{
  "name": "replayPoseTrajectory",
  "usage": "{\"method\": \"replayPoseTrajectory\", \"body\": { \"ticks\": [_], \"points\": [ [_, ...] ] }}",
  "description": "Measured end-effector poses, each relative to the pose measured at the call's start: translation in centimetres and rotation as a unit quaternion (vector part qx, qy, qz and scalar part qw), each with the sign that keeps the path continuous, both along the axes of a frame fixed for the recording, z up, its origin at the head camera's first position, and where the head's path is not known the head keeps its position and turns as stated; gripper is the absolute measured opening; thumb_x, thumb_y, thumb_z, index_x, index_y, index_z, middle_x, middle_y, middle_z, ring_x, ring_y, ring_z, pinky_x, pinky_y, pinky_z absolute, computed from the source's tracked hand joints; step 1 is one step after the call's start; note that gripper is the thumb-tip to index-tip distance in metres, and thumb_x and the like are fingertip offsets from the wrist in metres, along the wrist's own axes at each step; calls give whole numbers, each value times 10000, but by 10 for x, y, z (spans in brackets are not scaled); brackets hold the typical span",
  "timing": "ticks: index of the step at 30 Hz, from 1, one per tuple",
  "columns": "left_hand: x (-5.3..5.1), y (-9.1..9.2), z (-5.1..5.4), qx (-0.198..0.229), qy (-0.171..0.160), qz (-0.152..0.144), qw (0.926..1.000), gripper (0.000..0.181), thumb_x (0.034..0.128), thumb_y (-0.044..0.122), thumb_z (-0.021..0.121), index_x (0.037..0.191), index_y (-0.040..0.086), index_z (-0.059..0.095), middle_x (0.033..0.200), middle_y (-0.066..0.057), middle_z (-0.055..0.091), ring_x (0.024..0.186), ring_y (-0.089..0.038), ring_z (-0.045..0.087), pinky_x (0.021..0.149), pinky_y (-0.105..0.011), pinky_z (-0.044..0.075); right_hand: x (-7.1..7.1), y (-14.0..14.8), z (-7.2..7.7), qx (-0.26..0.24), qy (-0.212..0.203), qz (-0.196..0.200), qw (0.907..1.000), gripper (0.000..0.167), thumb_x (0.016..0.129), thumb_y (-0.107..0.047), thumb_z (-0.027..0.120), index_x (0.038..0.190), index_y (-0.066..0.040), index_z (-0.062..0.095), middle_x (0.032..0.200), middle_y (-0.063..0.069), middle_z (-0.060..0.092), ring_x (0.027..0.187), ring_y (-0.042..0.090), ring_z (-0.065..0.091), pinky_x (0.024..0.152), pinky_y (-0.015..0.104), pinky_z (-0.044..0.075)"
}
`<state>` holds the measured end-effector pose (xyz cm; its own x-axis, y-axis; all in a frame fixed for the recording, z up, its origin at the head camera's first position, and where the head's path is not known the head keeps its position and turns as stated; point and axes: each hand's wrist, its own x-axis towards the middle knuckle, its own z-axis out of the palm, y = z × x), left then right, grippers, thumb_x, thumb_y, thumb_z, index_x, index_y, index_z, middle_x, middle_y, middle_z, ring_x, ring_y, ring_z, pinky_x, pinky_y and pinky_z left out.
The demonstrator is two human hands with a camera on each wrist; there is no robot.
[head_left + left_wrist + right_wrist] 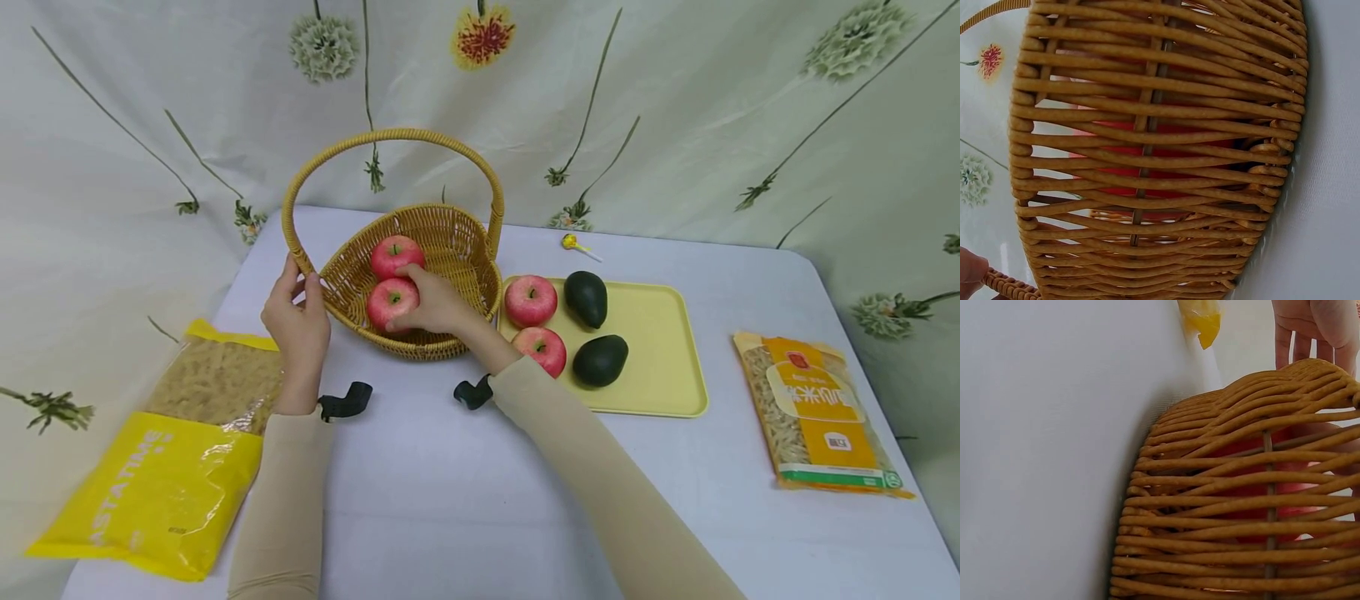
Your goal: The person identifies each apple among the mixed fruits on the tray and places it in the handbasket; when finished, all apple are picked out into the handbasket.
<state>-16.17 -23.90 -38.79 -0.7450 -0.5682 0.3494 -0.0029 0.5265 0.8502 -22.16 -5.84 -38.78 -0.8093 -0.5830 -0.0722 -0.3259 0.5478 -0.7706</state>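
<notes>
A woven wicker basket (420,348) with a tall hooped handle (397,135) stands on the table's left half. My left hand (300,329) pinches the base of that handle between thumb and fingers at the basket's left side. Inside the basket my right hand (435,302) grips the nearer red apple (387,302), thumb and fingers on either side of it. Another red apple (396,255) lies just behind, close to my right fingers. Both wrist views mostly show the wicker wall (1154,144), with red apple skin visible through its gaps.
Right of the basket, a yellow tray (667,350) bears two apples (531,300) and two avocados (600,360). A lollipop (572,242) lies behind it. A yellow pasta bag (172,475) lies at left, an orange-labelled bag (825,412) at far right.
</notes>
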Motion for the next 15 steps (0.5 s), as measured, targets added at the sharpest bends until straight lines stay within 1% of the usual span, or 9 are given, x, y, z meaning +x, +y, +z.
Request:
{"method": "replayPoseTrajectory", "body": {
  "ticks": [1,5,7,10,15],
  "points": [
    [0,0,0,-61,-13,-15,10000,423,1013,168,515,1435,148,497,1307,-88,640,1106,-213,638,888,-400,568,0,0,0,28,18,25,10000,857,764,-319,819,1475,-116,385,1416,108,517,1298,253,492,1082,410,426],
    [0,-1,0,-70,-68,-20,10000,425,1016,181,512,1441,171,488,1315,-71,636,1120,-203,634,905,-412,562,-1,-1,-2,169,87,60,9998,887,759,-349,821,1487,-137,360,1419,108,506,1302,247,483,1077,405,430],
    [1,-1,0,-72,-91,-23,9999,427,1017,181,510,1444,175,484,1320,-72,633,1126,-201,632,909,-418,559,-1,-1,-3,179,112,11,9998,898,759,-361,820,1494,-148,350,1426,107,498,1311,249,475,1080,410,426],
    [1,0,0,-54,-124,-42,9999,432,1017,179,511,1447,183,479,1316,-72,635,1129,-198,630,909,-415,560,4,1,0,49,130,-145,9998,891,774,-373,807,1504,-163,341,1444,101,477,1328,249,447,1086,425,419],
    [0,-1,1,-87,-119,-49,9999,430,1019,187,506,1448,178,480,1328,-64,629,1130,-193,628,903,-398,564,15,9,11,-371,376,-407,9978,845,803,-373,785,1499,-152,361,1463,71,458,1325,225,433,1100,403,402]
  ]
}}
